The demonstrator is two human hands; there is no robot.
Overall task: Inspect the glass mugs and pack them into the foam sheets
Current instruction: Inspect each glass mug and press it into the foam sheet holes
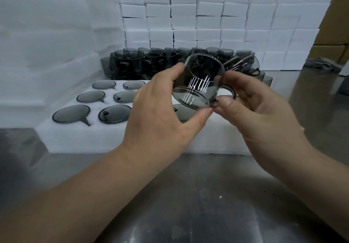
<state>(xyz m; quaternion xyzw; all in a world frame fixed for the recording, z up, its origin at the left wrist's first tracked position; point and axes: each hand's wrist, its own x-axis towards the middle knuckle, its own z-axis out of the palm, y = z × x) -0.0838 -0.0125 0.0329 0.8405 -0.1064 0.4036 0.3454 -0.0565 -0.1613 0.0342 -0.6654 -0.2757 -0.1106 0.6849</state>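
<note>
A smoky grey glass mug [198, 81] is held tilted in the air above the white foam sheet [105, 137]. My left hand [160, 114] grips its left side, thumb near the top edge and fingers under the lower rim. My right hand [260, 110] pinches the mug's right side by the handle [231, 92]. Several mugs [71, 113] sit sunk in the foam sheet's round holes, only their flat grey ends showing. Behind the sheet stands a crowd of loose grey mugs [143, 61].
A wall of stacked white foam boxes [207, 16] rises at the back. Bulky white foam [47, 44] fills the left. A metal table [188, 195] lies in front. Cardboard boxes [332, 34] and a grey cloth [319, 63] are at the right.
</note>
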